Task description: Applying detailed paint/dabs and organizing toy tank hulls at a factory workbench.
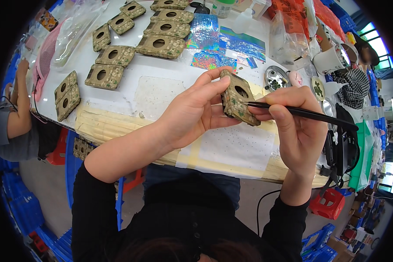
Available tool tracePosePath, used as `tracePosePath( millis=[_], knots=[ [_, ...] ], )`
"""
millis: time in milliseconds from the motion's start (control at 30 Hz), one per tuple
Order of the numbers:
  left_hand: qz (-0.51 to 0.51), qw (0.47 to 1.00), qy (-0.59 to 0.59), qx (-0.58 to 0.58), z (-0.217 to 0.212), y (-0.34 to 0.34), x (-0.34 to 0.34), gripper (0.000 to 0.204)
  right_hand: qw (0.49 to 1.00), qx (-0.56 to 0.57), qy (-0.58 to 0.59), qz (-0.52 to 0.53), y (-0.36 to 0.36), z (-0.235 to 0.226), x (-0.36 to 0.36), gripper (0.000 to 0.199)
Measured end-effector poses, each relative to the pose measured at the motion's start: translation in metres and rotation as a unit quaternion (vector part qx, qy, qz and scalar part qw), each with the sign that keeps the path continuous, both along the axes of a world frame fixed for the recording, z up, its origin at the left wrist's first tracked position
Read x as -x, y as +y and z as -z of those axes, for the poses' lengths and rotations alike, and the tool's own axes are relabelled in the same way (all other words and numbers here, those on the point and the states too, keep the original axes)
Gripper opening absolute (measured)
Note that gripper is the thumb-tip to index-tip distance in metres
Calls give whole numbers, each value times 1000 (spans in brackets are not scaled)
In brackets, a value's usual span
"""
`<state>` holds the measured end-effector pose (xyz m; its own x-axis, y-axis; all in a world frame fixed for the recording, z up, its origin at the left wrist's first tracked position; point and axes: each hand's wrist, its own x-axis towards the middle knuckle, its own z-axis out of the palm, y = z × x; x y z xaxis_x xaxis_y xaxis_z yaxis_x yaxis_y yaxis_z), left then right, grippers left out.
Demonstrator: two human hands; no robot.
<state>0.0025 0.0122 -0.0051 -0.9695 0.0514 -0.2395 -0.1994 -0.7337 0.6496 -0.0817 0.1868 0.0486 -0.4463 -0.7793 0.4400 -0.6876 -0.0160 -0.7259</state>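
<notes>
A small square box (236, 98) with a round hole in its face is held above the front edge of the bench (161, 94), tilted toward the person. It is covered with patterned brown paper and looks light and stiff, like cardboard; a hard squeeze would probably dent it, so it is best gripped by its side edges. The left hand (195, 111) is closed around the box, thumb on one side, fingers on the other. The right hand (297, 126) is clenched on a thin black brush (301, 112), whose tip touches the side of the box. More boxes of the same kind (160, 46) are laid in rows toward the far left corner. Shiny coloured sheets (225, 43) lie behind, and a small metal dish (276, 77) stands toward the right edge.
</notes>
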Motion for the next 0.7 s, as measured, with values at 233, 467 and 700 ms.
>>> tracePosePath(
  millis=[233, 467, 700],
  knots=[
    [-4, 1000, -2, -2, 0, 1, 1, 43, 997, 54, -50, 37, -5, 3, -6, 8],
    [0, 1000, -1, -2, 0, 0, 0, 43, 994, 68, -77, 49, -6, 3, -7, 6],
    [-1, 1000, 0, -1, 0, 0, 0, 44, 992, 79, -83, 55, -8, 4, -8, 5]
  ],
)
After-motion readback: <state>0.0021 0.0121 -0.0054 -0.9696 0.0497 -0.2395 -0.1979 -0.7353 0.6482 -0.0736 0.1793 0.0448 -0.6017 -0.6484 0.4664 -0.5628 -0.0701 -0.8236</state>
